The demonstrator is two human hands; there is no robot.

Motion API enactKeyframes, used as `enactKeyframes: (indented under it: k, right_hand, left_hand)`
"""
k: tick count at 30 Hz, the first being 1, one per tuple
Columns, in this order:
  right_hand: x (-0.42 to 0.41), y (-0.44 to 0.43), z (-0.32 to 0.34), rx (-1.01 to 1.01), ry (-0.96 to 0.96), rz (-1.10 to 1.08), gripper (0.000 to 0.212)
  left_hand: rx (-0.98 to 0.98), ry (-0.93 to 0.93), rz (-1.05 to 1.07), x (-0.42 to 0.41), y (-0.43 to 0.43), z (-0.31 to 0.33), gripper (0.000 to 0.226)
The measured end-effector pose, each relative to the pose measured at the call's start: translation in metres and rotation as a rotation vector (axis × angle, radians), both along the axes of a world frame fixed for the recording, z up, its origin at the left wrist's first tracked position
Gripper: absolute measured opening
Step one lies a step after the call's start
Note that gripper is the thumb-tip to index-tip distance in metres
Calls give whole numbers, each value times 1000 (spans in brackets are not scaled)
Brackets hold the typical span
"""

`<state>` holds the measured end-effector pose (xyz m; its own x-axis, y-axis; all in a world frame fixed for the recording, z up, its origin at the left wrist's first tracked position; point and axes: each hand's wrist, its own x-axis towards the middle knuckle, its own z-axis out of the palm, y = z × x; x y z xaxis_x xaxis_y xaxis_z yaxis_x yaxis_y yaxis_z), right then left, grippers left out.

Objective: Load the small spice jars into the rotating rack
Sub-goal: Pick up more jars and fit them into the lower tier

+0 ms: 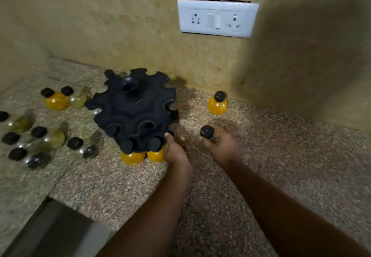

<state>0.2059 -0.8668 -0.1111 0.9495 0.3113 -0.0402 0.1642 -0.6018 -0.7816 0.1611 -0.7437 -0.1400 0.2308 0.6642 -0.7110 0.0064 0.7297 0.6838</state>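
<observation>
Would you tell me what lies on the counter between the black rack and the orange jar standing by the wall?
Nothing: in the head view, the stretch of speckled counter between the rack and the orange jar is bare.

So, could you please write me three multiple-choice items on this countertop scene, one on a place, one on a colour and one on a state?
1. Where does the lone yellow jar stand?
A. Right of the rack, near the wall
B. Inside the rack
C. Among the jars on the left

2. What colour is the rotating rack?
A. White
B. Black
C. Yellow

3. What is the right hand doing?
A. Lying flat and empty
B. Pressing the wall socket
C. Holding a black-capped jar

Answers: 1 A, it stands alone on the counter by the wall; 2 B, the whole rack is black; 3 C, its fingers close round the jar while the left hand touches the rack.
</observation>
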Motion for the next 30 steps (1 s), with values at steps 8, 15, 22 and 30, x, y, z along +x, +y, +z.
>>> enactKeyframes:
  k: [8,15,22,30]
  right_hand:
    - [-46,61,6,-83,-53,338,52]
    - [-68,92,0,-112,-92,308,55]
    - [-64,106,4,-133,-114,302,58]
    - [-63,103,6,-135,-110,311,59]
  left_hand:
    - [-8,-83,-3,-64,33,10,23]
    - [-109,-181,-299,-105,71,12,33]
    - [-82,-119,-485,-116,91,25,54]
    - [-47,-68,-470,-111,89,22,33]
